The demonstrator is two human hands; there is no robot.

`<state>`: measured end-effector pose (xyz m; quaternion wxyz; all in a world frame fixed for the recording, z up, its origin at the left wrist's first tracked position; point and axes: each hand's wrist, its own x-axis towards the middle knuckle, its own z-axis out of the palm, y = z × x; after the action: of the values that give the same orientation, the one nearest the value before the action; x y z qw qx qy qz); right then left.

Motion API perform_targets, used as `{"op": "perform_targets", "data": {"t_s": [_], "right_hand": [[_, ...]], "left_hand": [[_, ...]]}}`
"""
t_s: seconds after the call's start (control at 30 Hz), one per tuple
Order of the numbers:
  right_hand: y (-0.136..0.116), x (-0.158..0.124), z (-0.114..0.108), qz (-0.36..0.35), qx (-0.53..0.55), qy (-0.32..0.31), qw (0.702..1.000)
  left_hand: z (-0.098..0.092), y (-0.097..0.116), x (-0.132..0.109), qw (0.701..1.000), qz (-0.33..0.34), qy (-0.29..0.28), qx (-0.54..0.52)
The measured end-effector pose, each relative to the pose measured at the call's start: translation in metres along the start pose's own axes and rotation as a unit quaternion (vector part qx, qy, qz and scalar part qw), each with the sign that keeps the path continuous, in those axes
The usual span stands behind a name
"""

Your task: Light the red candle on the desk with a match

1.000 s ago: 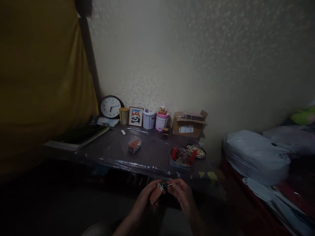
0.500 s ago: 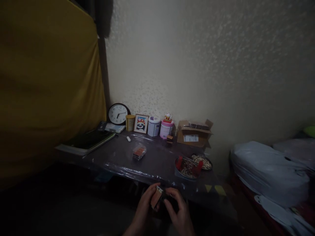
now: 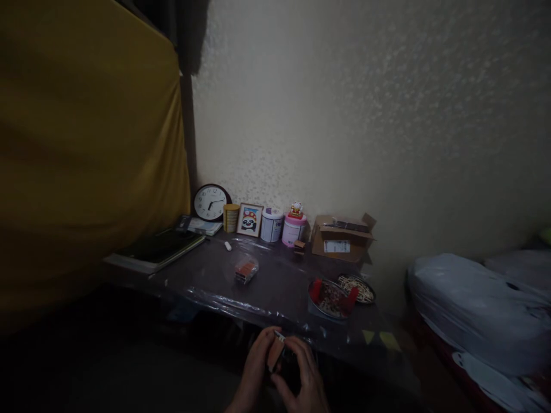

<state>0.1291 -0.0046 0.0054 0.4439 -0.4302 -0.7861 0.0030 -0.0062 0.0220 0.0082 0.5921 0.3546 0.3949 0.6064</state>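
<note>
In front of the table's near edge, my left hand (image 3: 253,367) is closed around a small orange-brown matchbox (image 3: 276,353). The box is tilted, and its white upper end shows. My right hand (image 3: 303,373) has closed on it from the other side, fingers at the upper end and thumb near the lower. What lies inside the box is too dark to make out. Beyond the hands, to the right, is a round bowl (image 3: 330,307) with red pieces and small sticks. A second dish (image 3: 358,288), full of pale matchsticks, sits behind it.
On the plastic-covered table (image 3: 215,278) lies a clear-wrapped pack of matchboxes (image 3: 246,271). Along the wall stand a clock (image 3: 210,203), a panda picture (image 3: 249,220), tins (image 3: 272,225) and a cardboard box (image 3: 342,241). White bags (image 3: 473,310) lie at right; a yellow curtain (image 3: 90,160) hangs left.
My right hand has moved in against the matchbox, its fingers now at the upper end. The view has shifted slightly, so the table appears a little lower and further right.
</note>
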Motion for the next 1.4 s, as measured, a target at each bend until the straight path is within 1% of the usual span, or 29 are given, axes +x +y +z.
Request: {"op": "perform_targets", "data": {"t_s": [0.1,0.27,0.37,0.57,0.73,0.87,0.97,1.07,1.2,1.33,1.4], "right_hand": [[0.002,-0.002,0.001,-0.008,-0.019,0.008,1.000],[0.006,-0.005,0.003,0.000,-0.048,0.003,0.999],[0.007,-0.006,0.006,-0.018,-0.061,0.004,0.998],[0.005,-0.006,0.005,-0.053,-0.087,-0.016,0.995],[0.003,-0.006,0.005,-0.069,-0.084,-0.002,0.994],[0.001,-0.005,0.003,-0.061,-0.062,-0.008,0.996],[-0.001,0.001,-0.003,-0.031,-0.021,0.008,0.999],[0.000,0.008,-0.011,0.037,0.024,0.006,0.999],[0.004,0.013,-0.019,0.127,0.077,-0.003,0.989],[0.006,0.013,-0.023,0.166,0.128,0.002,0.978],[0.006,0.012,-0.023,0.187,0.154,-0.011,0.970]], "left_hand": [[-0.001,-0.001,-0.001,1.000,0.026,-0.006,0.009],[0.003,-0.001,-0.006,0.999,0.035,-0.011,0.013],[0.007,0.003,-0.008,1.000,0.028,-0.007,0.008],[0.012,0.009,-0.012,1.000,0.023,0.017,-0.012],[0.013,0.005,-0.010,0.999,0.027,0.010,-0.018],[0.010,-0.001,-0.005,1.000,0.023,-0.008,-0.009],[0.006,-0.003,-0.002,1.000,0.017,-0.014,0.004],[0.005,-0.001,-0.001,0.999,0.007,-0.027,0.017],[0.007,0.007,-0.006,0.998,-0.018,-0.064,0.015],[0.009,0.016,-0.013,0.996,-0.001,-0.083,0.029],[0.010,0.018,-0.015,0.996,0.010,-0.081,0.040]]}}
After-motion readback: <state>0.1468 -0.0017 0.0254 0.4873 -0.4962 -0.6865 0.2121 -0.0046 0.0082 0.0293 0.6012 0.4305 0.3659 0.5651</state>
